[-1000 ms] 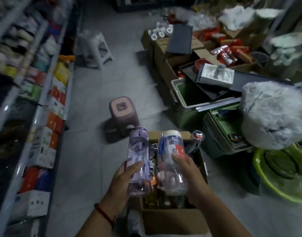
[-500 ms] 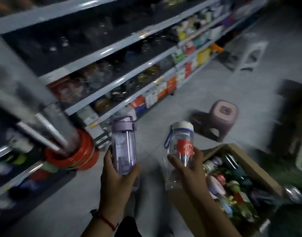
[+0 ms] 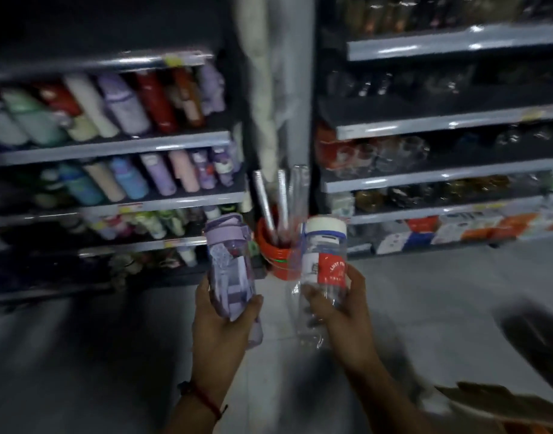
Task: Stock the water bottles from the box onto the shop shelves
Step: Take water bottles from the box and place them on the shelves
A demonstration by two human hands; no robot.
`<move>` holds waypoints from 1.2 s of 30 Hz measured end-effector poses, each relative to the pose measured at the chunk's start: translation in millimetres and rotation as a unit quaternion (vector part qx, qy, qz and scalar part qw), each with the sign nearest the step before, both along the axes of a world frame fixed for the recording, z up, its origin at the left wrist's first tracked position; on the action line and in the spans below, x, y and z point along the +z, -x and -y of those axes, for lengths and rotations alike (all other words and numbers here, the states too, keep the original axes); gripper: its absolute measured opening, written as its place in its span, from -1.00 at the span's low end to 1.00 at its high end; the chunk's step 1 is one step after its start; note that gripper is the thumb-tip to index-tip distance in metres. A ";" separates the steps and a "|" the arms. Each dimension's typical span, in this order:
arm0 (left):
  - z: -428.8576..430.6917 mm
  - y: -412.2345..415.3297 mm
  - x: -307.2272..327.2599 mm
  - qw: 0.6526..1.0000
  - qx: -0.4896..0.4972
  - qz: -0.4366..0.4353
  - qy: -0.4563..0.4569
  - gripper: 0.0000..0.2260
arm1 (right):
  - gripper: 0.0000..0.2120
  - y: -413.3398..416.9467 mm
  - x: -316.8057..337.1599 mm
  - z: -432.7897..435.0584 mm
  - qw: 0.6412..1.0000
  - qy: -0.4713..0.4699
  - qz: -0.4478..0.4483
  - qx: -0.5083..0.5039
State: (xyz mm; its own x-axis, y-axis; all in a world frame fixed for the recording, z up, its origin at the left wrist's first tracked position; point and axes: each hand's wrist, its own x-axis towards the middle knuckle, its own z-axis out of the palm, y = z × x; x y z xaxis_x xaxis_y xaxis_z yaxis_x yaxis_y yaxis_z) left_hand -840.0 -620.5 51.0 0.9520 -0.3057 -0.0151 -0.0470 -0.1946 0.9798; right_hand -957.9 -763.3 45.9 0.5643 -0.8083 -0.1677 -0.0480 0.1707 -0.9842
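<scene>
Purple bottle (image 3: 231,274) and clear bottle (image 3: 323,267) held apart, facing shelves (image 3: 162,145)

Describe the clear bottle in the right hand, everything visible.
The clear bottle looks like transparent plastic, with a white screw cap, a blue collar and strap under it, and a red and white label round the middle; its text is too blurred to read. It looks empty, loosely wrapped in clear film. It stands near upright, gripped low by the right hand, in the air before the shelves.

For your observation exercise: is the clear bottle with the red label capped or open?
Capped. The clear bottle in the right hand has its white lid seated on top above a blue collar.
</scene>
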 end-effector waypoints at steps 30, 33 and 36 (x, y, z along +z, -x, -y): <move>-310.4 -586.3 144.1 0.957 0.216 0.114 0.154 -0.44 | -0.35 -680.7 160.8 -265.8 0.935 0.077 0.179 0.296; -312.8 -632.6 156.9 0.952 0.223 0.108 0.179 -0.61 | -0.38 -741.0 177.4 -270.1 0.927 0.088 0.181 0.316; -314.7 -674.0 164.9 0.940 0.244 0.088 0.221 -0.66 | -0.45 -789.1 190.6 -273.3 0.923 0.088 0.195 0.321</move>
State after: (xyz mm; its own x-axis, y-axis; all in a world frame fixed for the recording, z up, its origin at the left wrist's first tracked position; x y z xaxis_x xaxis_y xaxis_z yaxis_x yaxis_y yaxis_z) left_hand -166.0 -305.8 215.9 0.9563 0.2286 0.1823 -0.2274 0.1899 0.9551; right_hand -168.8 -490.0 236.5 0.9263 -0.2814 0.2505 0.2794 0.0670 -0.9578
